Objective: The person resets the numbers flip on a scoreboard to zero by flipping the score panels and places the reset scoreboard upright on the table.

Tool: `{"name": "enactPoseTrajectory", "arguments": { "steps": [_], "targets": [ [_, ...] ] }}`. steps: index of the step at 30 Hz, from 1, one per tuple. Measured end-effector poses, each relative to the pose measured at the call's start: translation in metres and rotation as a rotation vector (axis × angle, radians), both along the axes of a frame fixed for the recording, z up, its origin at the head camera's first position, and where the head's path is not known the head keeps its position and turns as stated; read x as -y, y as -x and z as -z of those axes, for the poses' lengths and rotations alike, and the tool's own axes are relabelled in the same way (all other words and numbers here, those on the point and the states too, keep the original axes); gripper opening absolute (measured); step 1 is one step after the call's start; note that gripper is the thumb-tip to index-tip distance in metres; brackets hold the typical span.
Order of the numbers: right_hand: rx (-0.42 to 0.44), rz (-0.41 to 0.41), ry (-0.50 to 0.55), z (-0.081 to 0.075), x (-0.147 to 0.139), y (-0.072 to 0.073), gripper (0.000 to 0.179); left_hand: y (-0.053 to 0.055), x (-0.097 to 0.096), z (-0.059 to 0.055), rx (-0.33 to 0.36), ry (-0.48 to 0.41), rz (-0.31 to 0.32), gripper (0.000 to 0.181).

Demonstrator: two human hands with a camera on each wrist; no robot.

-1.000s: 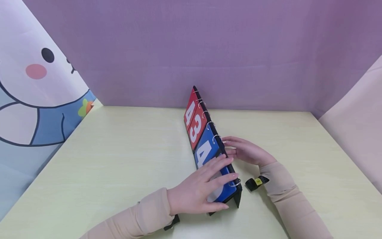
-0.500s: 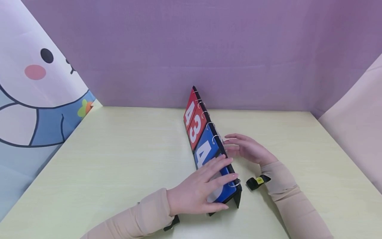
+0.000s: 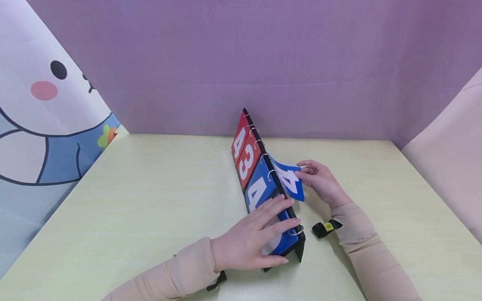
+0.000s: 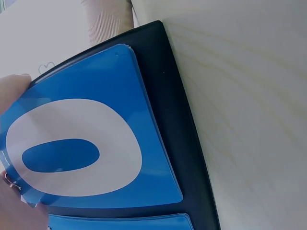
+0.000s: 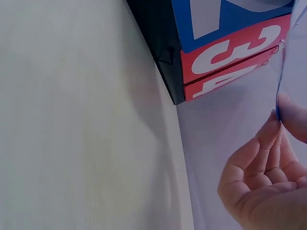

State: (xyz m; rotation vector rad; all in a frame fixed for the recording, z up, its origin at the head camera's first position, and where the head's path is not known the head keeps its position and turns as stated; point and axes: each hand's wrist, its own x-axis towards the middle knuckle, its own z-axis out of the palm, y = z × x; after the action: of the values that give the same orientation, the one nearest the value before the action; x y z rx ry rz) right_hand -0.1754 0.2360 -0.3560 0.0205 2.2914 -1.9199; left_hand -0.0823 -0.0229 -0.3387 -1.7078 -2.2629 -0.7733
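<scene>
A tabletop flip scoreboard (image 3: 278, 182) stands like a tent on the table, with red and blue number cards on metal rings. My left hand (image 3: 246, 244) rests across its near blue end, fingers spread to the top edge and thumb at the near end. In the left wrist view that end shows a blue card with a white 0 (image 4: 120, 148). On the far side, my right hand (image 3: 321, 182) pinches a blue card with a white 4 (image 3: 290, 177), lifted away from the board. The right wrist view shows this card edge-on between thumb and fingers.
Red cards (image 3: 246, 161) with a 4 and a 3 hang at the board's far end. A pale wooden table (image 3: 150, 200) lies underneath. Purple cloth (image 3: 241, 67) closes off the back, and a cartoon-printed cloth (image 3: 56, 108) hangs on the left.
My right hand has moved back from the board's far side and now pinches the blue 4 card, swung outward on its rings. The left hand has stayed in place.
</scene>
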Motion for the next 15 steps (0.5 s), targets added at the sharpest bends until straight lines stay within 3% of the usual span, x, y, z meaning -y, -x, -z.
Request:
{"name": "enactPoseTrajectory", "arguments": {
  "steps": [8,15],
  "targets": [
    [-0.031,0.024,-0.026,-0.0023,-0.0029,-0.0004,0.016,0.0004,0.0001,0.0006,-0.004,-0.004,0.0,0.081],
    [-0.046,0.011,-0.078,-0.0038,-0.0062,-0.0005,0.024,0.0007,0.0,0.0014,-0.008,-0.012,0.004,0.081]
  ]
}}
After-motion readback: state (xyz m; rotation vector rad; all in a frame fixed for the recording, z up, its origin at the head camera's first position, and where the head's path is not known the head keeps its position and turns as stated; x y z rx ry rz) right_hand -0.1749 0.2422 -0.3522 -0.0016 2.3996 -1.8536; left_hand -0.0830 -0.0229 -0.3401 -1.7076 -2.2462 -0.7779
